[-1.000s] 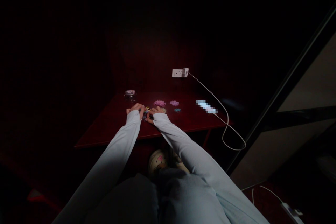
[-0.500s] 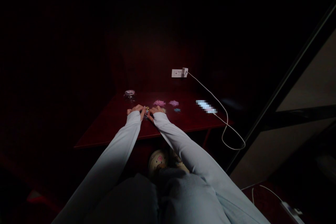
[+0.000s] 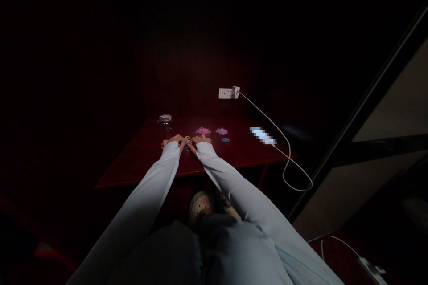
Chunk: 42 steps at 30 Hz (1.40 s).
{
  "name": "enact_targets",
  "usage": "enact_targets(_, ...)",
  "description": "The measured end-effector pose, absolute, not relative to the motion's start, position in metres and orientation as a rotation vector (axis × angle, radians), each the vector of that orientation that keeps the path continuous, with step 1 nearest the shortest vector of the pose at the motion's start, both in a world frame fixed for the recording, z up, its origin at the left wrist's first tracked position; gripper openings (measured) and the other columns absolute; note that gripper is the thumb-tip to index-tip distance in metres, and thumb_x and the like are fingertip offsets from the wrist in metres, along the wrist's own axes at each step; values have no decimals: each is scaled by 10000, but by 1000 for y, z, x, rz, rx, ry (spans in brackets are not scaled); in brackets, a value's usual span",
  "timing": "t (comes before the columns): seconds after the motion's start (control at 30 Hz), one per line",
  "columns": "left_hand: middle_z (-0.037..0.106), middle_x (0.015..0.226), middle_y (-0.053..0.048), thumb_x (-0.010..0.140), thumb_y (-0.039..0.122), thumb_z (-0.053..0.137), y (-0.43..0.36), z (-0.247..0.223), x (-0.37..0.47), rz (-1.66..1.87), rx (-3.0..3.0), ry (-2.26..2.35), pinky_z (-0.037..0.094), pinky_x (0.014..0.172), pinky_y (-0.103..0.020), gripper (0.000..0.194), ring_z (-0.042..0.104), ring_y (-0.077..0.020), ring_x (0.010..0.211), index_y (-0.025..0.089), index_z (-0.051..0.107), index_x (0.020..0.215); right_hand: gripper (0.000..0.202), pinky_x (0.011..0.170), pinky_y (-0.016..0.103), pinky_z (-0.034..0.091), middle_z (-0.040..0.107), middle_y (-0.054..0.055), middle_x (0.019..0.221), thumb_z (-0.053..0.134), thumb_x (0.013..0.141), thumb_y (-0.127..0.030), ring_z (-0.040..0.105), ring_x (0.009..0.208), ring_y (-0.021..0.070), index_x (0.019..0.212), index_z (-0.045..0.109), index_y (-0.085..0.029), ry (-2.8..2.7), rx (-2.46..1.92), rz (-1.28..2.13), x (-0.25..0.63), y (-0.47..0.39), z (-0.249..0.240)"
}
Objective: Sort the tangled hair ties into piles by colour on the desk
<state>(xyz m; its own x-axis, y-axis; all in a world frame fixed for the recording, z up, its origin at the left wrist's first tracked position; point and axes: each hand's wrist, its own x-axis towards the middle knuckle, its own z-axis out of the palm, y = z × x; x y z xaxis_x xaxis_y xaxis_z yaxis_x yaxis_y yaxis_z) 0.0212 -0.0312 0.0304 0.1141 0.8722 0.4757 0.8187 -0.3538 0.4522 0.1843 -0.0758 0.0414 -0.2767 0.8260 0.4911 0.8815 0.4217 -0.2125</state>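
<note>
My left hand rests at a small mixed pile of what look like hair elastics, with yellow loops among darker ones. Its fingers are curled and its thumb lies along the pile's left side. From the other side, my right hand reaches to the same pile with fingers bent together; what its fingertips pinch is too small to make out. Behind the right hand lies a pink heap of elastics. A lilac heap and a small teal heap sit to its right. The right hand mostly covers a pale yellow heap.
A clear lidded jar stands at the back left of the dark red table. On the right lies a blurred-out phone, its white cable looping past the table edge to a charger in the wall socket.
My left fingers have drawn slightly back toward me and curled more. The right hand has shifted only a little at the pile. The coloured heaps look the same.
</note>
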Motion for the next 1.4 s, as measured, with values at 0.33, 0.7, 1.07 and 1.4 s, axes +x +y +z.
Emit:
enact_targets(0.33,779,999,-16,1066,307,515,-35,35,21,1129,2253,1714,336,886,-388,360,677,-226,965,228,684,758,271,957,325,394,768,91,1201,544,1128,-362,558,1166,250,1160,764,-206,-2140,-1518,-165,184,-74,38)
enact_targets(0.7,798,1034,-8,1027,315,518,-26,28,25,1121,2274,1657,373,947,-398,311,693,-232,1057,245,697,782,261,938,318,386,740,70,1087,555,1123,-353,531,1104,237,1057,767,-216,-2107,-1426,-113,189,-72,37)
enact_targets(1.07,808,1077,-12,1016,284,535,-22,24,25,1141,2287,1604,370,954,-395,271,693,-228,1084,250,710,811,298,929,310,393,723,59,1059,526,1134,-381,526,1091,225,1025,758,-228,-2041,-1425,-22,190,-69,38)
enact_targets(1.4,782,1069,-19,1035,278,508,-25,26,23,1170,2321,1565,378,965,-370,280,688,-222,1101,244,688,823,263,953,319,394,723,37,1094,542,1126,-357,517,1083,218,1003,744,-240,-1975,-1456,73,192,-68,40)
